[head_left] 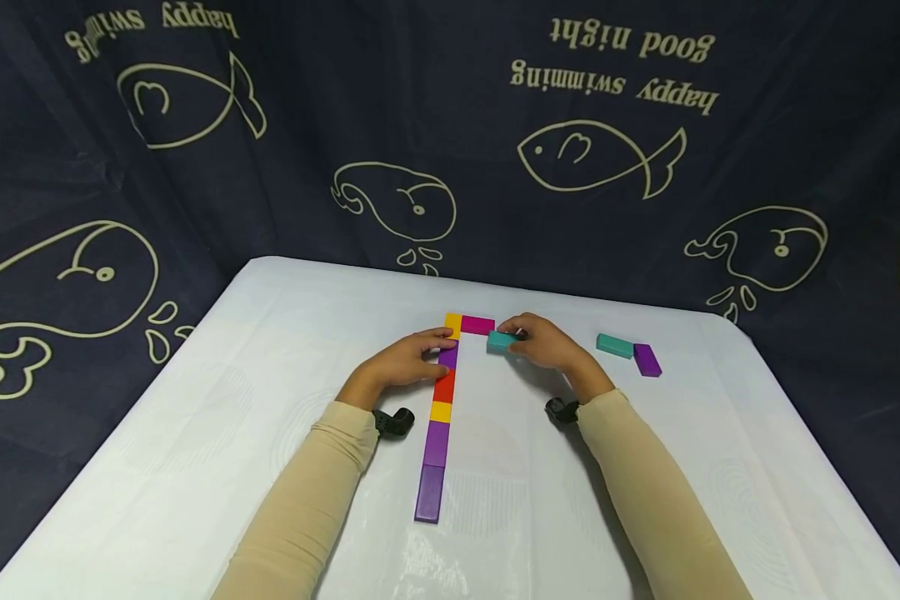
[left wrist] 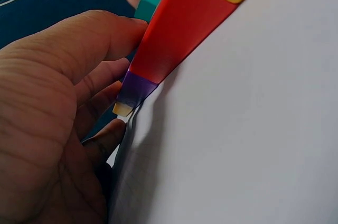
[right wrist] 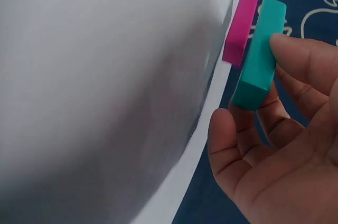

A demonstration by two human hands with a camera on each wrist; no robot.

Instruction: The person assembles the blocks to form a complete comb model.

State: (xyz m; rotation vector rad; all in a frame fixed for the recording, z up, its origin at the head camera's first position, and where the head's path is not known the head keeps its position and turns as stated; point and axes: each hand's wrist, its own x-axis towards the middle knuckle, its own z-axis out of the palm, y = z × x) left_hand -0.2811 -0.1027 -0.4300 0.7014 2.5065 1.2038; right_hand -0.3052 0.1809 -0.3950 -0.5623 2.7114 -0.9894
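My right hand point(head_left: 549, 343) pinches a teal block point(head_left: 499, 342) between thumb and fingers, beside a magenta block point(head_left: 478, 325). In the right wrist view the teal block point(right wrist: 261, 52) appears alongside the magenta one, its long side toward it. My left hand point(head_left: 403, 360) rests its fingertips against a line of blocks, near a purple block point(head_left: 447, 358) and a red block point(head_left: 444, 387). That line runs toward me with a yellow block point(head_left: 441, 412) and two purple blocks below. At its far end a yellow block point(head_left: 453, 321) meets the magenta block, forming a corner.
Off to the right, a second teal block point(head_left: 615, 346) lies touching a loose purple block point(head_left: 647, 360) on the white table point(head_left: 720, 433). Behind the table hangs a dark cloth point(head_left: 487, 225) printed with fish and lettering.
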